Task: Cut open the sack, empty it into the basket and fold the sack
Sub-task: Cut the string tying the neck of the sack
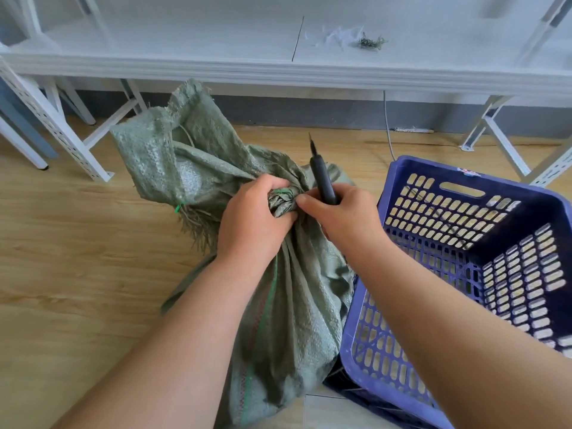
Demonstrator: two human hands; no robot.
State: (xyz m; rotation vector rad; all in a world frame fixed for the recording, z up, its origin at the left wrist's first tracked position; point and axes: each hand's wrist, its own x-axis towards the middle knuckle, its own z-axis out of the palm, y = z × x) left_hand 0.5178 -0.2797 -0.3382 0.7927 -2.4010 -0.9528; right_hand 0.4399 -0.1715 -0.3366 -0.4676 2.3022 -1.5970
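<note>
Although the sack (278, 298) is in plain view on the wooden floor (77, 274), I cannot see its contents: the green woven cloth is bunched shut at a tied neck, and my left hand (250, 221) covers most of that knot, fingers curled tight around it. My right hand (340, 215) grips a dark-handled cutter (322, 178), blade end up; its lower handle is hidden in my closed fist, thumb touching the knot. Just beside the sack on the right, touching it, the blue slotted basket (464, 193) shows nothing inside; its near corner is cut off. Loose threads (356, 38) lie on the white bench (216, 41) behind
</note>
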